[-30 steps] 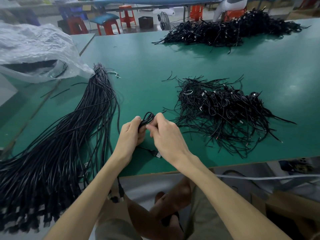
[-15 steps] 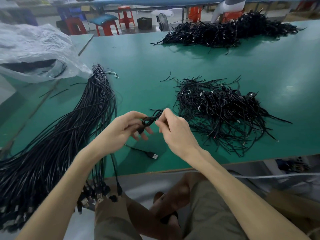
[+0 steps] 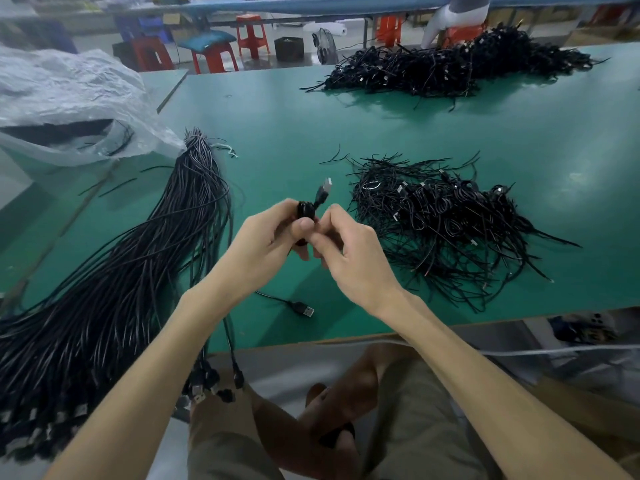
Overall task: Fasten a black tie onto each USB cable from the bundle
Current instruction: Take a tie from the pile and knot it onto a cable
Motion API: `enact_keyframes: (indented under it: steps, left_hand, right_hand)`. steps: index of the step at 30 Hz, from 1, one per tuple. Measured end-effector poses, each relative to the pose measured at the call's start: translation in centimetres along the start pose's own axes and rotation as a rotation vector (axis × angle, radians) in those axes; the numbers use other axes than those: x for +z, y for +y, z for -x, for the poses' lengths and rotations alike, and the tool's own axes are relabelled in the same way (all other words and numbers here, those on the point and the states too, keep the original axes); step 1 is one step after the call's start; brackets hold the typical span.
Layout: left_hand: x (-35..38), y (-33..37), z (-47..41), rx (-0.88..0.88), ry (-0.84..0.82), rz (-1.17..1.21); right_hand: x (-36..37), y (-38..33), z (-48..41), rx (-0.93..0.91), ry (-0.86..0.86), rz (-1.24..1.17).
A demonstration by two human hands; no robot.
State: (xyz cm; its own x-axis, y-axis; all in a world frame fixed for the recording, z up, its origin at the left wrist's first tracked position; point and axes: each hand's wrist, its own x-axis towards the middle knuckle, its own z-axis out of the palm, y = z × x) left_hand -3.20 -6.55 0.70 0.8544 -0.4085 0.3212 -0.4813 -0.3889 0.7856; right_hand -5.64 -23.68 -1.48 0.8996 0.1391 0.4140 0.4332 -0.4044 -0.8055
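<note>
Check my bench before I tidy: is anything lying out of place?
A few loose black ties lie scattered on the green table, apart from the near pile. One USB plug lies alone near the table's front edge.

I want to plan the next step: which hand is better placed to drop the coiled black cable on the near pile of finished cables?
The right hand: the near pile of finished cables lies on its side. The left hand pinches the coiled black cable.
</note>
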Motion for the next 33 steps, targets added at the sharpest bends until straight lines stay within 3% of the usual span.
enact_keyframes:
  steps: [5, 8, 12, 14, 17, 19, 24, 29, 33]
  left_hand:
    - [1.1, -0.6, -0.9, -0.189, 0.024, -0.237]
    - [1.7, -1.3, -1.3, -0.393, 0.010, -0.255]
    - [0.7, -1.1, -2.1, -0.714, -0.211, -0.219]
    - [-0.2, -0.8, -2.0, -0.675, -0.252, -0.107]
    - [-2.3, -0.7, -1.1, -0.514, -0.364, 0.395]
    - [-3.6, -1.0, -0.4, -0.389, -0.486, 0.498]
    - [-3.9, -2.0, -0.1, -0.265, -0.513, 0.435]
    - [-1.7, -1.9, -0.4, -0.175, -0.225, 0.302]
    - [0.2, -2.2, -0.3, -0.071, -0.117, -0.061]
  right_hand:
    - [-0.3, 0.8, 0.2, -0.016, -0.041, 0.176]
    - [-0.4, 1.1, 0.1, -0.209, -0.117, 0.478]
    - [-0.2, 0.8, 0.1, -0.419, -0.230, 0.787]
    - [-0.7, 1.0, 0.0, -0.428, -0.236, 0.791]
    - [-2.0, 1.3, -0.5, -0.411, -0.181, 0.728]
    - [-2.3, 1.0, -0.7, -0.419, -0.137, 0.662]
    - [-2.2, 0.3, -0.9, -0.371, -0.104, 0.534]
    - [-1.7, 0.5, -0.7, -0.324, -0.138, 0.518]
    - [-1.6, 0.5, -0.2, -0.304, -0.087, 0.449]
